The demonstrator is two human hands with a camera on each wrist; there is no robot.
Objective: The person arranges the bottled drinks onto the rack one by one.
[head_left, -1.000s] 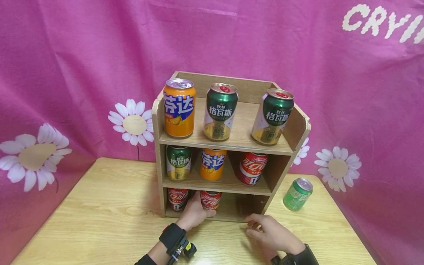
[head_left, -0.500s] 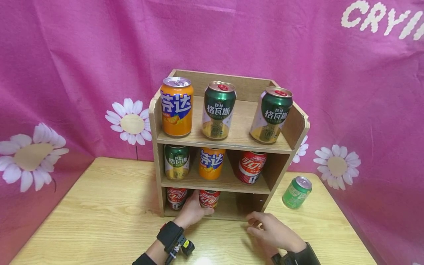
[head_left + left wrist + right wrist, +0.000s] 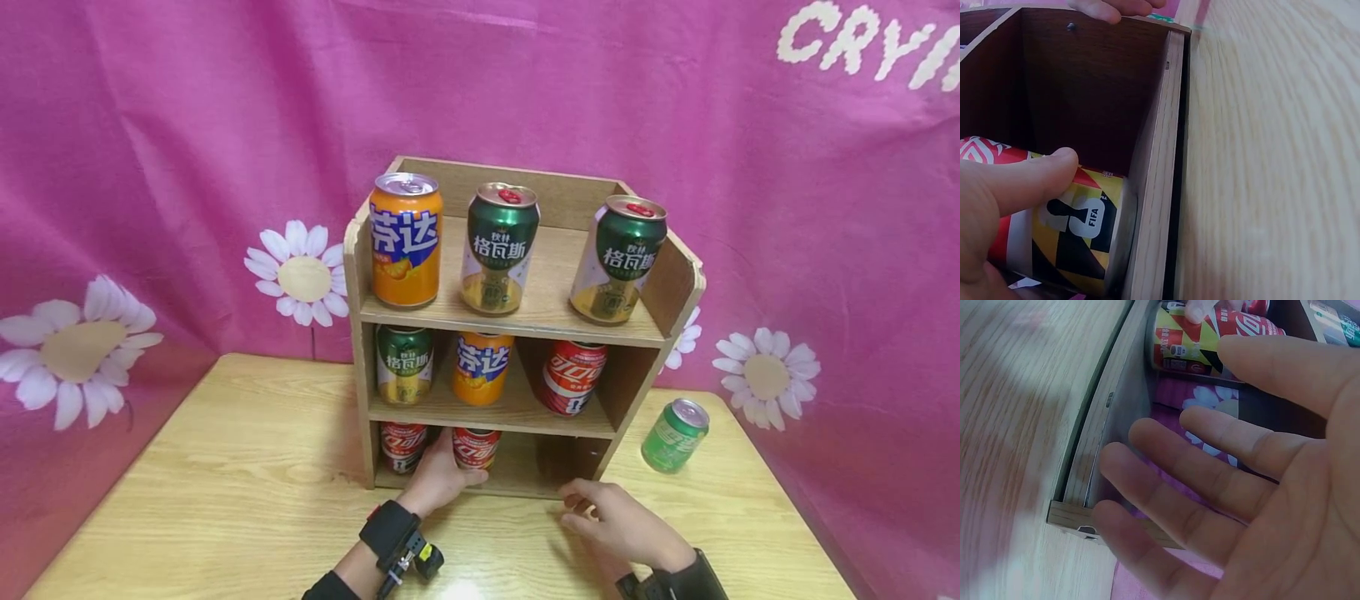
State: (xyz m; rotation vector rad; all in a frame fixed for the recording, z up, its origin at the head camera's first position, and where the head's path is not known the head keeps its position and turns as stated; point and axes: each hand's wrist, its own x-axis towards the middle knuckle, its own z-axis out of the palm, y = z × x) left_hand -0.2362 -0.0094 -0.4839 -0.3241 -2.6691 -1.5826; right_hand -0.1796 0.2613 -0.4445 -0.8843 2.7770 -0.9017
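On the bottom shelf of a small wooden rack (image 3: 525, 324), my left hand (image 3: 437, 477) grips a red cola can (image 3: 476, 450). Its thumb lies across the can's front, and the left wrist view shows the can's yellow and black lower part (image 3: 1079, 231) standing on the shelf board. Another red can (image 3: 403, 446) stands just left of that hand. My right hand (image 3: 618, 525) is by the rack's lower right corner, holding nothing. In the right wrist view its fingers (image 3: 1166, 519) are spread and slightly bent.
Fanta and green kvass cans (image 3: 500, 250) stand on the top shelf. The middle shelf bears a kvass can (image 3: 405, 367), a Fanta can (image 3: 482, 371) and a red can (image 3: 573, 379). A light green can (image 3: 675, 437) stands on the table right of the rack.
Both hands keep their places, the left on the red can and the right by the rack's corner. Only the head view shifts slightly.
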